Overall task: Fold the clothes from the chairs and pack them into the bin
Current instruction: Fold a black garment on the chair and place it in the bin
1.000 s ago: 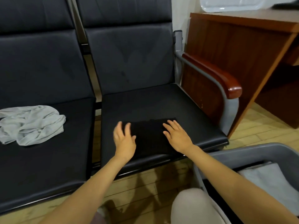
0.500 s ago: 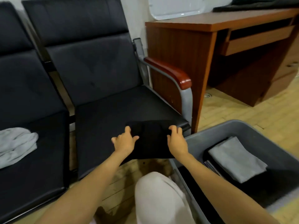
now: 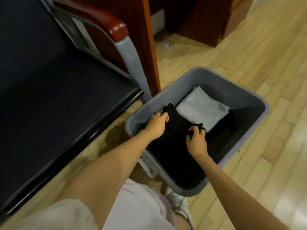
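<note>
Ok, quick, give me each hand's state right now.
Left hand: grips the folded black garment, at the grey bin.
Right hand: grips the same garment.

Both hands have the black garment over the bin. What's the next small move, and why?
Probably lower the black garment flat into the bin, beside the folded grey cloth, then release. The left hand and right hand both grip it inside the rim, and its far edge overlaps that cloth.

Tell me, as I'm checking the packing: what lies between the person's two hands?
The folded black garment, gripped at either end by the left hand and right hand, over the grey bin, in the head view.
</note>
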The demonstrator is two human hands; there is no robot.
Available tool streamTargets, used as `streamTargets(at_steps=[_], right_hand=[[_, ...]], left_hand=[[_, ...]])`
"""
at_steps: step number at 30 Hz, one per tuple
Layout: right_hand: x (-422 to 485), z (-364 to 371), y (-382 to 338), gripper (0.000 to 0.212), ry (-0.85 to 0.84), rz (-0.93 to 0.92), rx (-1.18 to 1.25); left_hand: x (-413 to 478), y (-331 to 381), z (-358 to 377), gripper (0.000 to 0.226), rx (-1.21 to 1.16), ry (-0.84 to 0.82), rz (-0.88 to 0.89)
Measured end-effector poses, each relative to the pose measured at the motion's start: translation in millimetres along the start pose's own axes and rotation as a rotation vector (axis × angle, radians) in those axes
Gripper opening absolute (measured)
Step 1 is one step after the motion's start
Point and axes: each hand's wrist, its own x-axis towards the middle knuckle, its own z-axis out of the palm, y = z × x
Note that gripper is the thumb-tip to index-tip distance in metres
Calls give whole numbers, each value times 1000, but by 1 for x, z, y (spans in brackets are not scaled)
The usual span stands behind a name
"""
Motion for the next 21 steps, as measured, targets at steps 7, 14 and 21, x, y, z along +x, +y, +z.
streamTargets(at_steps=[7,14,21], right_hand=[[0,46,20,26,-154,193,-41],[-3,47,28,55,-578,304,-435],[-13,31,3,45,-478,118,-714]], left_hand=[[35,-23,47,46,96,-140,-36],[35,-41,53,44,348,-447,-224],[12,-23,33,50,303,-321,-135]])
